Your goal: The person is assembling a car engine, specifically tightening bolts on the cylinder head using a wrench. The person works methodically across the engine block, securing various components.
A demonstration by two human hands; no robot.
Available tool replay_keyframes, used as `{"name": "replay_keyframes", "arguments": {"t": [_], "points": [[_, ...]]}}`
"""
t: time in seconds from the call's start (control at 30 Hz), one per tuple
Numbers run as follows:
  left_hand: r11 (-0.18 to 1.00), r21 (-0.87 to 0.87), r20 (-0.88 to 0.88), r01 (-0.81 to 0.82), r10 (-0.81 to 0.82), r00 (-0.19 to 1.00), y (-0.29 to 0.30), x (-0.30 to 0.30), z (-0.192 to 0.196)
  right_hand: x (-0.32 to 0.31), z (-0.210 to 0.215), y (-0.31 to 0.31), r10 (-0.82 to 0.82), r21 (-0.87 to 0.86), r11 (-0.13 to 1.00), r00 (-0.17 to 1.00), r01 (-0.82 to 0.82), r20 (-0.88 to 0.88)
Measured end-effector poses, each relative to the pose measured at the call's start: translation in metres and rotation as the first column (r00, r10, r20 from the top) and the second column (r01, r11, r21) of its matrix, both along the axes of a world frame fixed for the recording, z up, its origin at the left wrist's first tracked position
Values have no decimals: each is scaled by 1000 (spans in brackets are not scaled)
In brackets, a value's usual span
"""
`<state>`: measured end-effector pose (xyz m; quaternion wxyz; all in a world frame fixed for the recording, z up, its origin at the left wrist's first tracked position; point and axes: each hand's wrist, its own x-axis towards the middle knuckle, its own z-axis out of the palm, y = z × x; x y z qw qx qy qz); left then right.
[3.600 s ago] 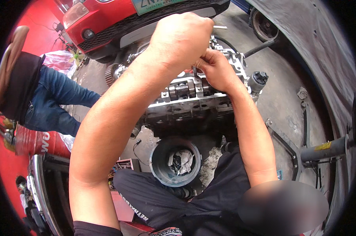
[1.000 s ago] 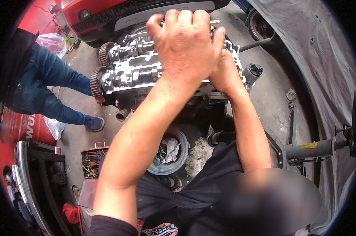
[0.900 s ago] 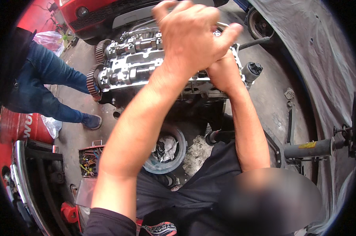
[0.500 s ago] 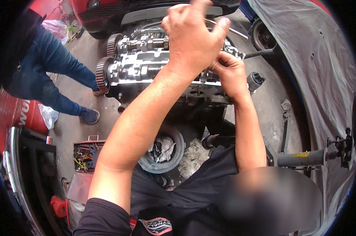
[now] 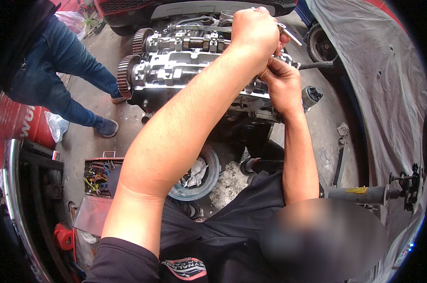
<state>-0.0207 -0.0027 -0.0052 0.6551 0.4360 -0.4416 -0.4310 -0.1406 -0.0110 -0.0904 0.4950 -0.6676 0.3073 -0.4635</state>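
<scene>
1. Lower frame: the person's black shirt, left forearm running up from lower left toward top centre.
2. Centre-low: grey round bucket [image 5: 212, 170] on the concrete floor, crumpled rags or paper inside. Left of it an open toolbox [image 5: 98, 175], tangle of coloured tools and wires in it.
3. Centre-right: right hand [image 5: 279, 85] clenched on something at the near right end of the engine cylinder head [image 5: 175, 70]; what it grips is hidden by the fingers.
4. Top centre: left hand [image 5: 254, 29] fisted round a thin metal tool handle [image 5: 291, 37], which sticks out to the right of the fist.
5. The cylinder head sits in the upper centre: bare silver metal, two camshafts exposed side by side, two toothed sprockets [image 5: 126, 75] at its left end, dark grime lower down.
6. Right edge: grey tarp [image 5: 388, 85], metal stand with yellow tag at lower right.
7. Upper left: another person's legs in blue jeans [image 5: 67, 70], dark shoes, standing by a red drum [image 5: 20, 125].
</scene>
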Motion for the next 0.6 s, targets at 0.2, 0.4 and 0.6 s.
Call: {"name": "replay_keyframes", "arguments": {"t": [0.2,0.4,0.6], "points": [[662,134,-185,738,-714,675,-42,46,1,4,-3,3,34,-62,998,999,-34,-8],[891,44,-237,452,-430,871,-27,18,6,2,-1,-3,70,12,997,979,-73,190],[982,-186,898,-4,172,406,-65,12,47,19,22,-24,16,-118,993,984,6,179]]}}
